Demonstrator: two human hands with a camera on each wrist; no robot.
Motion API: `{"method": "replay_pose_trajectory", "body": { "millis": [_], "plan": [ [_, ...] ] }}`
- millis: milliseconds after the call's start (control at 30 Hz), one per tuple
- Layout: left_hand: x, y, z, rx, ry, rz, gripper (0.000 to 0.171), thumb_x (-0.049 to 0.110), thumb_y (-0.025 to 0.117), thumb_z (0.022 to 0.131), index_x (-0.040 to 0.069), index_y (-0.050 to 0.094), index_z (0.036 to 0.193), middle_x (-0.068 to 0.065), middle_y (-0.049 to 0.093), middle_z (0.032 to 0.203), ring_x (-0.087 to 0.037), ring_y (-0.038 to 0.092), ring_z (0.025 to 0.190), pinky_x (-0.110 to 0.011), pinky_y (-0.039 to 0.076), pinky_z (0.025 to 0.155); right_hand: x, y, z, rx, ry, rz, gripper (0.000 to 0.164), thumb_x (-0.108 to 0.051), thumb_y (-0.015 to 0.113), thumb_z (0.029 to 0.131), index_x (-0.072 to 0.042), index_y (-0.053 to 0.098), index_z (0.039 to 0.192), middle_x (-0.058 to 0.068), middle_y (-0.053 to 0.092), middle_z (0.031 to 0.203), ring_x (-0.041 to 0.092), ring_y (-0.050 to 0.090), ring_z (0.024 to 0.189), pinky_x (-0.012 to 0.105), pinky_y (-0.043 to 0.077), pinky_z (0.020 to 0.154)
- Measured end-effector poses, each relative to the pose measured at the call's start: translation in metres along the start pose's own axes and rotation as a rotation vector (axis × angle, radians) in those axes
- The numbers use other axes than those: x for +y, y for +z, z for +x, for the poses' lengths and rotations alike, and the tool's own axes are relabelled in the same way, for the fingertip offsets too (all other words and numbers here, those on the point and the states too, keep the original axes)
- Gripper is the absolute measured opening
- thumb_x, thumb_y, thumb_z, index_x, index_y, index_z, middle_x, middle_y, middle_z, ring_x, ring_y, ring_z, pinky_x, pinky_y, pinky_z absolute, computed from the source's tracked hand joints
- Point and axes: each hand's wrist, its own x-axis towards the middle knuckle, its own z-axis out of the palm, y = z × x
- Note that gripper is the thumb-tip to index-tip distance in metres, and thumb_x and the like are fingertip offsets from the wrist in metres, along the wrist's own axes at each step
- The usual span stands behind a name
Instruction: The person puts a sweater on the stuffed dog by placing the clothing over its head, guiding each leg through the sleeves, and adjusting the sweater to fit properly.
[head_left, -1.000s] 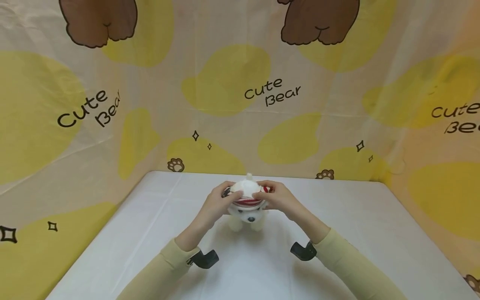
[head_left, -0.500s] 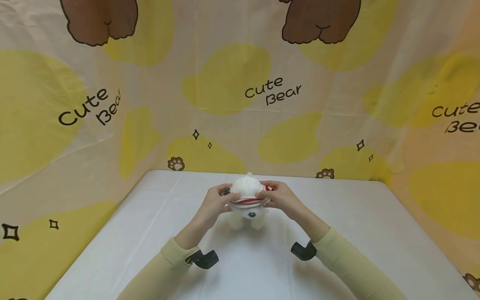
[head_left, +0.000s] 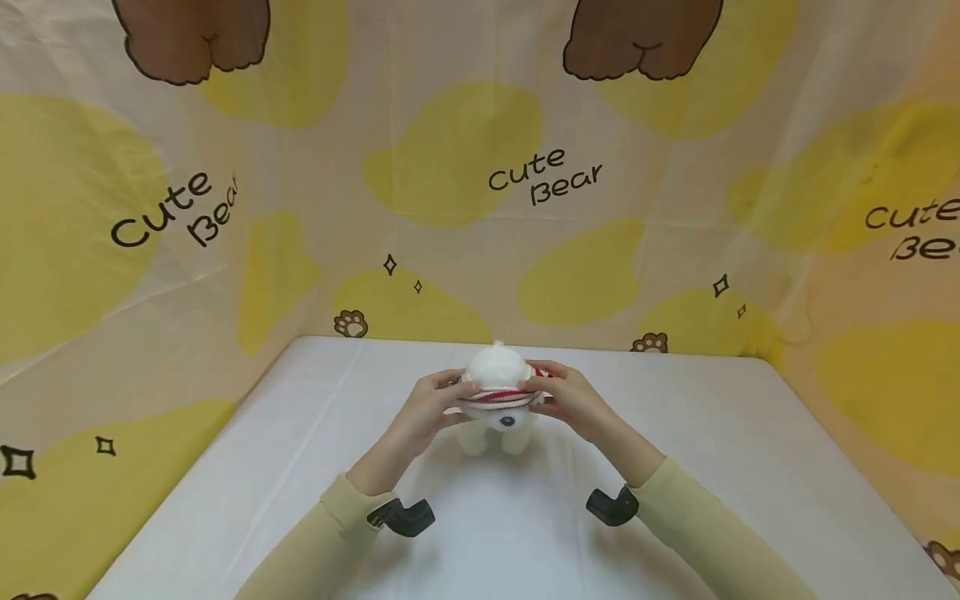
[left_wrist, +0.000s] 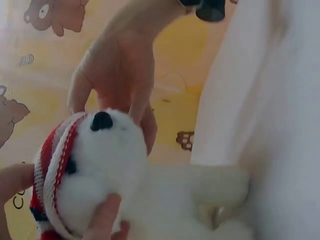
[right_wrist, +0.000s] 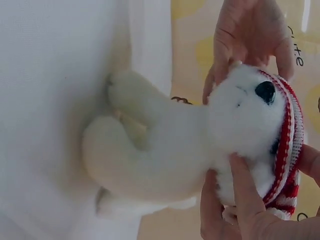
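Observation:
A white plush bear (head_left: pixel 508 422) with a black nose stands on the table, facing me. On its head is a knit hat (head_left: pixel 497 367) with a white crown and a red-and-white striped brim. My left hand (head_left: pixel 426 412) holds the hat's left side, thumb on the brim and fingers against the bear's cheek (left_wrist: pixel 82 197). Opposite it, my right hand (head_left: pixel 576 404) grips the other side in the same way, as the right wrist view shows with the striped brim (right_wrist: pixel 287 135) under the thumb. From the head view the brim covers the bear's eyes.
The bear stands toward the back of a white-covered table (head_left: pixel 510 533). Behind and beside it hangs a yellow patterned curtain (head_left: pixel 450 167) with bear prints. A black camera mount (head_left: pixel 408 518) sits on the left wrist, another black mount (head_left: pixel 612 507) on the right.
The hat's brim has come down over the bear's eyes, which showed a second ago. Both hands have kept hold of its sides, shifting slightly. The bear's legs have stayed in place.

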Motion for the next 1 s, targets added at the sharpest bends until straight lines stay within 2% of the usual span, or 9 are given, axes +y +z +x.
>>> {"method": "replay_pose_trajectory", "body": {
  "millis": [100,233,333,433,533,633,700,800,1000],
  "plan": [
    [0.007,-0.004,-0.002,0.015,0.068,0.234,0.047,0.03,0.067,0.087,0.011,0.055,0.129,-0.014,0.053,0.13,-0.029,0.054,0.116,-0.047,0.049,0.092,-0.002,0.001,-0.003,0.012,-0.007,-0.035,0.056,-0.015,0.064,0.089,-0.005,0.042,0.139,0.02,0.042,0.136,0.02,0.057,0.097,0.03,0.054,0.083],
    [0.018,-0.007,-0.006,0.12,0.217,0.504,0.052,0.034,0.074,0.08,0.018,0.058,0.127,-0.01,0.051,0.134,-0.031,0.047,0.124,-0.051,0.041,0.1,-0.004,0.001,-0.01,0.064,-0.038,-0.124,0.072,-0.021,0.067,0.087,-0.002,0.028,0.144,0.024,0.032,0.143,0.032,0.053,0.117,0.037,0.052,0.089],
    [0.027,-0.005,-0.007,0.18,0.345,0.567,0.056,0.027,0.079,0.075,0.013,0.059,0.126,-0.011,0.053,0.13,-0.032,0.049,0.122,-0.05,0.042,0.099,-0.005,0.001,-0.019,0.136,-0.069,-0.196,0.081,-0.026,0.069,0.086,-0.002,0.02,0.146,0.026,0.03,0.144,0.038,0.051,0.121,0.041,0.05,0.092],
    [0.033,-0.002,-0.006,0.175,0.41,0.574,0.056,0.022,0.081,0.073,0.009,0.06,0.123,-0.011,0.058,0.122,-0.029,0.057,0.111,-0.044,0.047,0.094,-0.005,0.001,-0.029,0.216,-0.09,-0.243,0.079,-0.029,0.069,0.085,-0.001,0.02,0.14,0.025,0.035,0.137,0.036,0.056,0.112,0.041,0.051,0.091],
    [0.037,0.001,-0.003,0.144,0.403,0.574,0.054,0.021,0.081,0.074,0.008,0.06,0.122,-0.009,0.061,0.117,-0.025,0.062,0.1,-0.038,0.052,0.087,-0.004,0.003,-0.038,0.234,-0.066,-0.284,0.067,-0.033,0.067,0.087,0.001,0.028,0.129,0.02,0.043,0.122,0.03,0.059,0.098,0.036,0.054,0.085],
    [0.039,0.004,-0.001,0.138,0.378,0.594,0.051,0.024,0.081,0.074,0.008,0.062,0.119,-0.007,0.064,0.114,-0.022,0.063,0.097,-0.036,0.053,0.084,-0.001,0.007,-0.042,0.153,-0.025,-0.28,0.055,-0.035,0.063,0.09,0.003,0.038,0.121,0.018,0.05,0.113,0.029,0.061,0.096,0.033,0.055,0.079],
    [0.04,0.004,0.0,0.14,0.36,0.604,0.05,0.026,0.081,0.074,0.009,0.063,0.118,-0.006,0.065,0.112,-0.022,0.063,0.096,-0.036,0.054,0.082,0.0,0.01,-0.041,0.084,-0.012,-0.247,0.051,-0.035,0.06,0.092,0.005,0.043,0.119,0.019,0.055,0.112,0.03,0.062,0.098,0.034,0.056,0.079],
    [0.042,0.004,0.001,0.124,0.335,0.62,0.049,0.028,0.08,0.074,0.01,0.064,0.116,-0.006,0.067,0.11,-0.021,0.065,0.095,-0.035,0.054,0.081,0.001,0.013,-0.037,0.04,-0.01,-0.184,0.049,-0.033,0.057,0.094,0.007,0.046,0.12,0.02,0.062,0.109,0.028,0.067,0.095,0.036,0.056,0.08],
    [0.042,0.004,0.006,0.095,0.268,0.663,0.052,0.033,0.081,0.072,0.009,0.065,0.116,-0.006,0.068,0.108,-0.021,0.064,0.097,-0.036,0.054,0.082,-0.001,0.018,-0.03,0.029,-0.005,-0.058,0.05,-0.03,0.055,0.096,0.011,0.047,0.123,0.017,0.063,0.106,0.018,0.068,0.085,0.034,0.055,0.081]
  ]
}}
